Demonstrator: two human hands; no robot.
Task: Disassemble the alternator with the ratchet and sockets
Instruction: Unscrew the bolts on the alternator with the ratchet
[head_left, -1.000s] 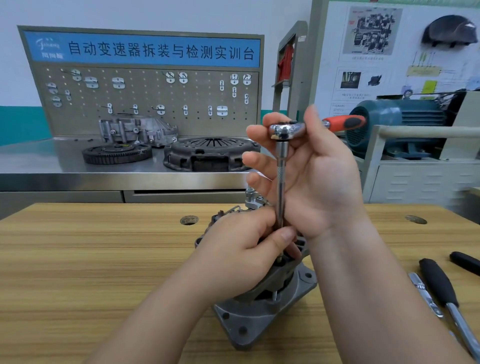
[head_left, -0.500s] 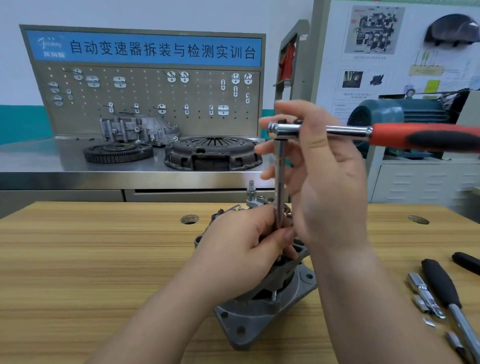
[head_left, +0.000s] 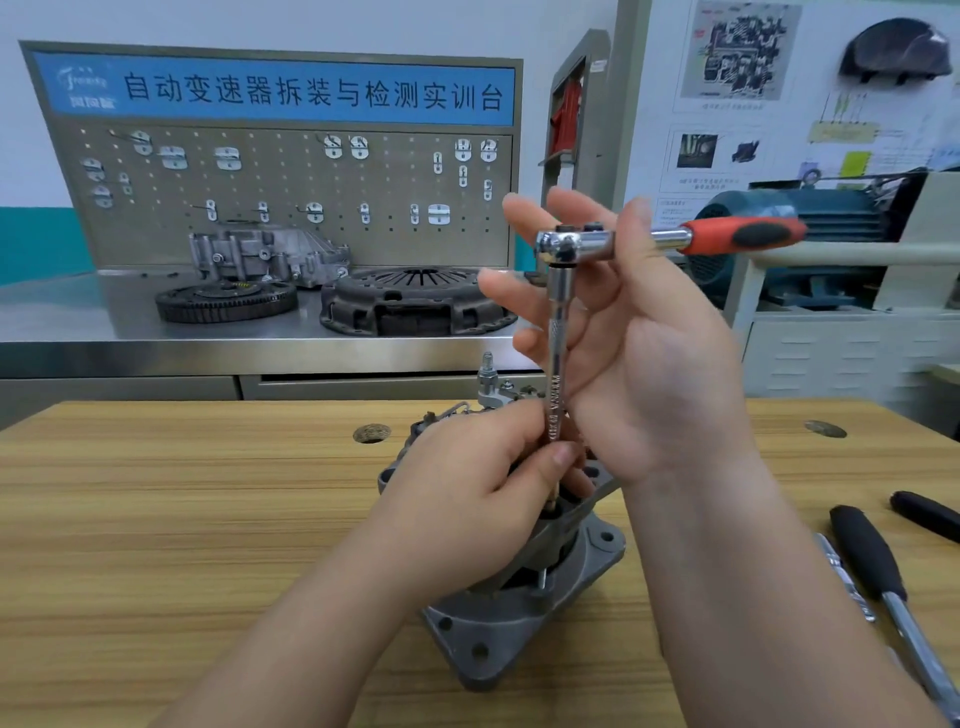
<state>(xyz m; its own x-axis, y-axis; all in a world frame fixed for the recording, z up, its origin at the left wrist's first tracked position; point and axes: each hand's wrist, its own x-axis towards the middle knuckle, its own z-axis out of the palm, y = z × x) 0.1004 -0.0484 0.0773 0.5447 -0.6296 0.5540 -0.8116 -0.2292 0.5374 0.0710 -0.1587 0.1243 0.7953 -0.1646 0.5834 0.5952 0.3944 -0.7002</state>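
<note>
The grey alternator (head_left: 519, 618) stands on its flange on the wooden bench. A ratchet (head_left: 576, 244) with a red and black handle (head_left: 743, 235) sits on a long chrome extension bar (head_left: 558, 358) that runs straight down into the alternator's top. My left hand (head_left: 483, 493) lies over the alternator and pinches the bar's lower end between thumb and fingers. My right hand (head_left: 639, 353) is behind the bar, thumb over the ratchet near its head, fingers spread loosely beyond. The socket at the bar's tip is hidden by my left hand.
Black-handled tools (head_left: 872, 561) and a chrome bar (head_left: 844, 577) lie on the bench at the right. Behind, a steel counter carries a clutch cover (head_left: 415, 301), a flywheel (head_left: 226, 301) and a housing (head_left: 265, 254) under a pegboard. A blue motor (head_left: 810, 249) stands at the right.
The ratchet handle has swung from pointing away to pointing right. My right hand's fingers have loosened from around the ratchet head. My left hand has stayed on the bar.
</note>
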